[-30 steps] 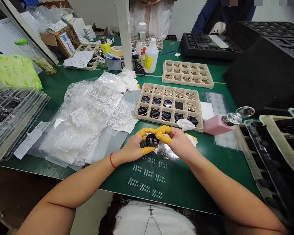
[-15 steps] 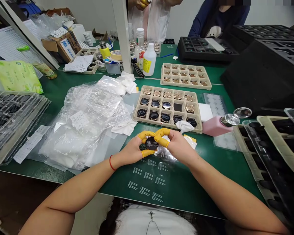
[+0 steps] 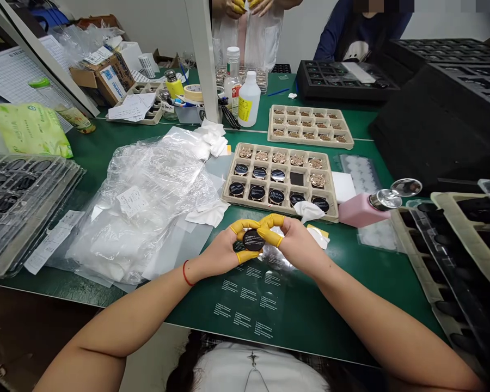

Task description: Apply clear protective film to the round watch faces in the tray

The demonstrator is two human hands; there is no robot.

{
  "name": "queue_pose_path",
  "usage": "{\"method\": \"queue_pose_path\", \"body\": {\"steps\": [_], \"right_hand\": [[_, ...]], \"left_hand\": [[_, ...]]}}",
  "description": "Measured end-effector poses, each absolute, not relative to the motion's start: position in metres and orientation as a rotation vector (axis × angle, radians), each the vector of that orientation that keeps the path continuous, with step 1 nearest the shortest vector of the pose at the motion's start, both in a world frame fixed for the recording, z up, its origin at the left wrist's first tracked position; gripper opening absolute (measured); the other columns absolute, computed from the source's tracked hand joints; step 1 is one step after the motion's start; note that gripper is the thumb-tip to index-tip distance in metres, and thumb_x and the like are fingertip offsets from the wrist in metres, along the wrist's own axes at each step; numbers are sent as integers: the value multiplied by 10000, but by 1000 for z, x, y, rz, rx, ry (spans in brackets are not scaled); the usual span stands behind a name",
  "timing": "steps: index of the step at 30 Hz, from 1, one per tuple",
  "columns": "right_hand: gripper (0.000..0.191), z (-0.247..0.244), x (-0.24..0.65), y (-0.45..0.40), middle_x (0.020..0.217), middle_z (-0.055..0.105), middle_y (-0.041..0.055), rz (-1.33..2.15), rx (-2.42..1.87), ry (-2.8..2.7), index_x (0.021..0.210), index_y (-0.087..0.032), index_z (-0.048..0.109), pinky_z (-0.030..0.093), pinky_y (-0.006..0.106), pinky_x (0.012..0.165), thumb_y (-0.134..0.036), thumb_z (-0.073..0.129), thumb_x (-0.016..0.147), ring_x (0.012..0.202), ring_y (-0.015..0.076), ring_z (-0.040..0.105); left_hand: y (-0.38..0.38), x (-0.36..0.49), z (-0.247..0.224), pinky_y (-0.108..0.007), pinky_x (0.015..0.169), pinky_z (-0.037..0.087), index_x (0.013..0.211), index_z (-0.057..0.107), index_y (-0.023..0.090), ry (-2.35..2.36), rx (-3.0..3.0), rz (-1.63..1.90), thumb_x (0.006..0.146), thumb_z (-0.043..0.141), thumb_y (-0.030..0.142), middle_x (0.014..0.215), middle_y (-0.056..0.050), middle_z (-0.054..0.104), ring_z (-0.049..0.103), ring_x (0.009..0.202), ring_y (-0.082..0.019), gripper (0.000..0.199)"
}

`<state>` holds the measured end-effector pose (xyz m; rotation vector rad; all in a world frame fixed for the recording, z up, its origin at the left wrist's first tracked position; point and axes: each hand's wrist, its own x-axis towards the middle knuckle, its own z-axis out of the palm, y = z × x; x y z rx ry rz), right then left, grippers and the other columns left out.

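Between my hands is a round watch head (image 3: 253, 240), its black face towards me with lines of small white print on it. My left hand (image 3: 224, 247), in yellow finger cots, grips it by the left side and lower edge. The cot-covered fingers of my right hand (image 3: 288, 239) pinch its upper right edge. Below them a clear film sheet (image 3: 245, 294) with several printed white text patches lies on the green table (image 3: 330, 326). Just beyond, a beige tray (image 3: 280, 209) holds gold watch heads, several showing black printed faces; one compartment has only a dark bottom.
A pink pump bottle (image 3: 359, 210) and a crumpled white tissue (image 3: 309, 210) stand by the tray's right corner. Plastic bags (image 3: 147, 207) cover the left. Stacked trays flank both sides. A second beige tray (image 3: 310, 142), a white bottle (image 3: 249, 100) and two people are farther back.
My hands keep nearly the same grip and place on the watch head. Across the table, another person's gloved hands have come lower into view.
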<state>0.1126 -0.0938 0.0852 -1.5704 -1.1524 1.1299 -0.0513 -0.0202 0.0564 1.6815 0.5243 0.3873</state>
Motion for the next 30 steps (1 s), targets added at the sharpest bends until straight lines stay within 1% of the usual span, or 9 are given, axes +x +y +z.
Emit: {"method": "queue_pose_path", "body": {"steps": [4, 9, 15, 20, 22, 24, 26, 28, 30], "right_hand": [[107, 85, 112, -94, 798, 639, 20, 1116, -1584, -1164, 728, -188, 586, 455, 301, 743, -291, 576, 756, 820, 180, 585], [78, 85, 112, -94, 891, 654, 34, 1085, -1608, -1155, 743, -189, 594, 452, 312, 770, -265, 575, 748, 849, 184, 588], [127, 84, 111, -95, 896, 657, 38, 1056, -1625, -1168, 759, -194, 598, 452, 324, 783, -320, 585, 762, 871, 196, 589], [131, 81, 110, -94, 911, 659, 35, 1019, -1652, -1203, 801, -201, 603, 448, 330, 792, -325, 567, 781, 877, 197, 590], [133, 86, 115, -94, 933, 658, 39, 923, -1696, -1303, 841, -207, 606, 444, 331, 795, -310, 530, 807, 898, 203, 587], [152, 93, 126, -97, 961, 655, 49, 737, -1807, -1486, 888, -210, 611, 437, 337, 794, -302, 505, 827, 917, 216, 581], [173, 96, 144, -106, 950, 656, 75, 480, -2032, -1697, 910, -198, 622, 431, 355, 762, -301, 506, 834, 901, 245, 582], [193, 92, 164, -118, 868, 658, 111, 228, -2343, -1859, 882, -169, 641, 417, 372, 697, -292, 498, 841, 847, 283, 589], [222, 80, 182, -130, 818, 651, 136, 99, -2609, -1934, 851, -141, 652, 399, 376, 648, -284, 482, 851, 811, 310, 595]], "left_hand": [[-20, -51, 55, -287, 841, 493, 1163, 493, 229, 525, 1685, 393, 760, 677, 262, 1121, -51, 589, 604, 964, -180, 444], [-20, -51, 56, -280, 828, 495, 1161, 485, 232, 517, 1671, 393, 761, 677, 250, 1081, -40, 608, 617, 925, -169, 445], [-21, -52, 58, -286, 820, 492, 1157, 483, 224, 539, 1655, 375, 756, 679, 238, 1049, -43, 622, 623, 903, -174, 447], [-21, -52, 58, -279, 821, 483, 1155, 484, 226, 537, 1654, 381, 754, 678, 236, 1072, -43, 606, 605, 914, -171, 445], [-20, -51, 57, -279, 835, 476, 1147, 491, 229, 545, 1664, 385, 758, 677, 249, 1100, -44, 587, 595, 916, -165, 432], [-19, -51, 57, -283, 849, 469, 1132, 499, 231, 561, 1670, 383, 762, 674, 270, 1110, -41, 569, 587, 916, -159, 411], [-19, -51, 56, -288, 840, 471, 1137, 490, 236, 566, 1641, 360, 762, 674, 279, 1076, -34, 572, 586, 898, -154, 420], [-19, -50, 57, -291, 810, 480, 1155, 468, 245, 567, 1589, 324, 757, 679, 277, 1028, -26, 582, 591, 871, -152, 451], [-20, -51, 58, -296, 787, 486, 1163, 456, 249, 568, 1548, 295, 754, 682, 274, 992, -22, 594, 602, 853, -155, 468]]}}
